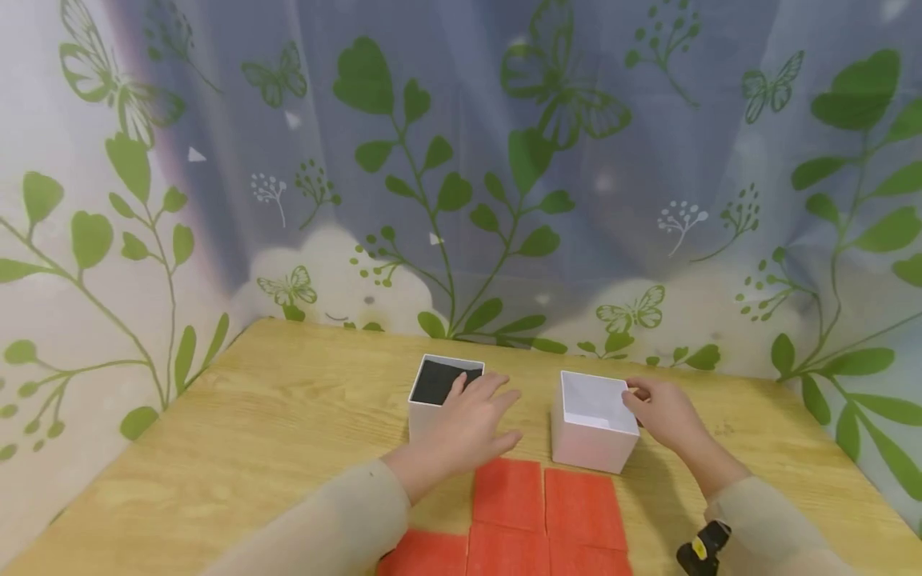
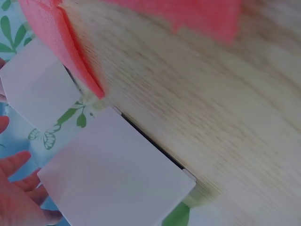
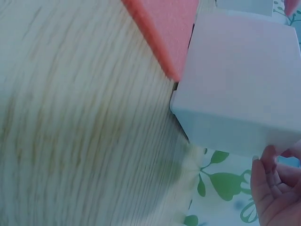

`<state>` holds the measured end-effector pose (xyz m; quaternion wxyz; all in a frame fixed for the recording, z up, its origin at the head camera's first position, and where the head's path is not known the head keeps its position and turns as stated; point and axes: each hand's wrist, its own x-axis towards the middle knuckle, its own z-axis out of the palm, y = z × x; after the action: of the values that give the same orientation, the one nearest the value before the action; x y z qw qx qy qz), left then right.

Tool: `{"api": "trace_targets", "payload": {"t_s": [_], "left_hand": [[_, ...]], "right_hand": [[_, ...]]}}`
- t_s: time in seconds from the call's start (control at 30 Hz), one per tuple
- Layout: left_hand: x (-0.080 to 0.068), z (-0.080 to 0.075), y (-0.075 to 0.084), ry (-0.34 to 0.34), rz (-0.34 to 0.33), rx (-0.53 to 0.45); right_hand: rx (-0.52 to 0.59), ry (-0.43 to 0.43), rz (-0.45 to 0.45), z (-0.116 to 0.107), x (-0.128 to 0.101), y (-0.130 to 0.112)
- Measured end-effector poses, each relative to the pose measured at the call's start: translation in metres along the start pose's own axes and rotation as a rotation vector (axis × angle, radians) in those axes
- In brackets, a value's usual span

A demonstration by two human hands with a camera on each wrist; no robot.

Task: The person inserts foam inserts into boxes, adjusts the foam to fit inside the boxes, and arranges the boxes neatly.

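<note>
- Pale wood-grain table (image 1: 288,416), smooth with a soft sheen.
- Two white boxes, matt card by the look: the open box (image 1: 432,412) has a black, dull lining; the closed box (image 1: 592,428) is plain and smooth.
- Orange-red squares (image 1: 507,494), matt, slightly fuzzy like felt or sponge.
- Thin printed curtain (image 1: 504,200), leaf-and-butterfly pattern, faintly translucent.

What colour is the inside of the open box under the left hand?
Black, inside the white open box; the head view shows it best.
</note>
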<state>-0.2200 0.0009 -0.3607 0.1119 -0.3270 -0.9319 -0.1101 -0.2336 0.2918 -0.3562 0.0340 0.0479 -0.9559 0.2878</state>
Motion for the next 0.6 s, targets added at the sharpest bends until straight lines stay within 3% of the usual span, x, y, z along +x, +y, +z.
{"api": "trace_targets", "payload": {"t_s": [0.13,0.37,0.6], "left_hand": [[0.005,0.002,0.003,-0.012,0.017,0.012],[0.017,0.0,0.003,-0.01,0.106,0.141],[0.033,0.002,0.002,-0.083,0.092,0.123]], "right_hand": [[-0.005,-0.005,-0.006,0.002,0.001,-0.005],[-0.008,-0.011,-0.018,0.003,0.004,-0.009],[0.02,0.004,-0.038,0.007,0.004,-0.013]]}}
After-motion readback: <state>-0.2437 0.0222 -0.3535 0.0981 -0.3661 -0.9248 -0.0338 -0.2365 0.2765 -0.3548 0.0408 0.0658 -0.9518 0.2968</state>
